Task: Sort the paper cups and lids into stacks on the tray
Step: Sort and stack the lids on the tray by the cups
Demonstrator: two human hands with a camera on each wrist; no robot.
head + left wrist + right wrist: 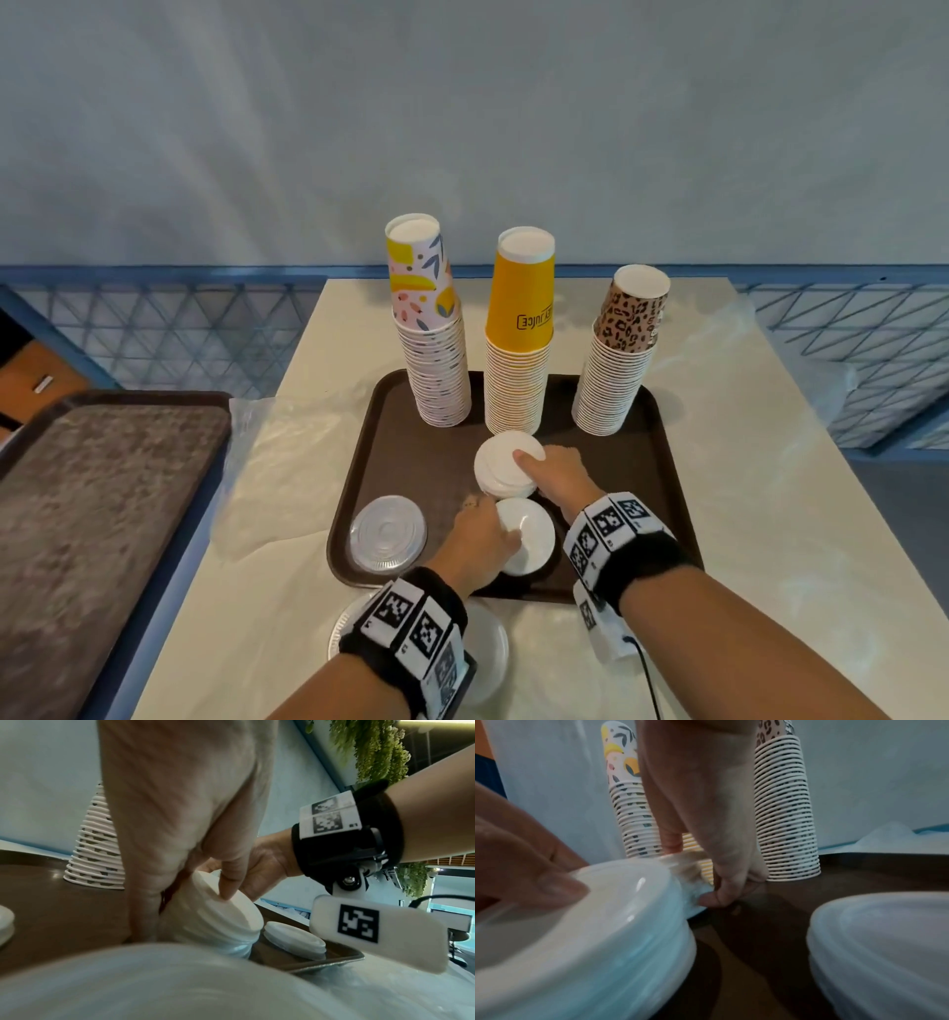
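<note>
On the brown tray [411, 462] stand three upside-down cup stacks: floral [431, 354], yellow [518, 354] and leopard-print [616, 370]. In front of them my right hand [549, 475] grips a stack of white lids [500, 465], thumb on top and fingers down its side. My left hand [485, 534] holds a nearer, tilted white lid stack [529, 537], with a finger pressed on its top [227, 888]. A stack of clear lids [388, 533] sits at the tray's front left. One more lid stack [295, 940] lies at the tray's front edge, hidden under my right wrist in the head view.
More clear lids [490, 647] lie on the plastic-covered table just in front of the tray, partly under my left wrist. A second, worn brown tray [102, 514] sits to the left. A blue mesh railing [179, 329] runs behind the table.
</note>
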